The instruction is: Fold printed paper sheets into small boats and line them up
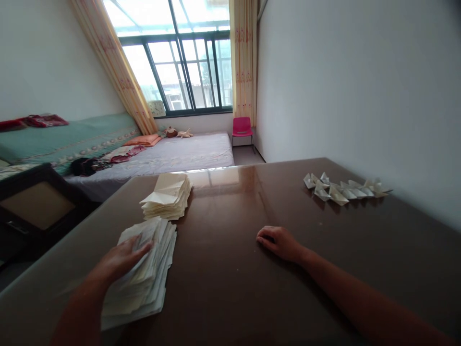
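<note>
My left hand (126, 257) lies on top of a tall, uneven stack of pale paper sheets (151, 283) at the left of the table, its thumb and fingers apart. Just beyond sits a second stack of cream paper (169, 194), its upper sheets folded and lifting a little. My right hand (276, 241) rests on the brown tabletop near the middle, fingers curled in, with nothing visible in them. Several small folded paper boats (338, 192) stand in a cluster at the far right, apart from both hands.
The glossy brown table (216, 278) runs up to a white wall at the right. Past its far edge are a bed (194, 151) and a pink chair (242, 127) below a curtained window. A dark cabinet (32, 206) stands left of the table.
</note>
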Motion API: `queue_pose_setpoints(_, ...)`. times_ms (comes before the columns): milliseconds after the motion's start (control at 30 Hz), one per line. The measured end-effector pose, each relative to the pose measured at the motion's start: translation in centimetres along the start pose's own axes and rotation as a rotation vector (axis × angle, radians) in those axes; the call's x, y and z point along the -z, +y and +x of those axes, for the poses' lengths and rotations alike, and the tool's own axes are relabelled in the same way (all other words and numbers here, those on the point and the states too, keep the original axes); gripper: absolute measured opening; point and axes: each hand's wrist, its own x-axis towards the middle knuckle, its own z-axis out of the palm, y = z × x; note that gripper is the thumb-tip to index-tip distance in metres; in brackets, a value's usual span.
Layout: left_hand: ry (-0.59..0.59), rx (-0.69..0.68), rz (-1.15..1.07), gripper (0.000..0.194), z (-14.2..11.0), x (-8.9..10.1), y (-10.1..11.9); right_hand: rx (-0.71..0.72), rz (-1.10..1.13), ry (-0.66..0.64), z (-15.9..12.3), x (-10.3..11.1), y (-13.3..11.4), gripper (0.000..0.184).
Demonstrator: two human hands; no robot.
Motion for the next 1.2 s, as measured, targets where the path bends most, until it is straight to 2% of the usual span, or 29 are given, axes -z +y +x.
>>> queue_pose_setpoints(100,-0.131,0.020,0.005,0.053,0.0,0.5,0.4,-0.002,0.018,-0.005,0.0,0.1,0.0,0.024)
queue_pose_setpoints(233,-0.192,0.079,0.114,0.039,-0.3,1.2,1.7,0.002,0.023,-0.009,0.0,0.1,0.1,0.024)
queue_pose_setpoints(333,-0.237,0.077,0.181,0.036,-0.4,1.2,1.6,0.008,0.027,-0.012,0.0,0.0,0.2,0.024)
queue_pose_setpoints(433,-0.206,0.091,0.133,0.040,-0.7,0.8,1.0,0.007,0.033,-0.016,0.0,0.0,0.3,0.024)
queue_pose_setpoints(567,-0.143,0.120,0.069,0.061,-1.3,0.5,1.4,0.003,0.031,-0.019,0.0,0.0,0.4,0.025)
queue_pose_setpoints(867,-0.208,0.130,0.143,0.063,-1.1,0.4,3.6,-0.012,0.006,-0.023,0.0,0.1,0.4,0.026)
queue_pose_setpoints(1200,-0.265,0.162,0.084,0.058,-0.5,1.2,2.6,-0.005,0.055,-0.030,0.0,0.5,0.1,0.024)
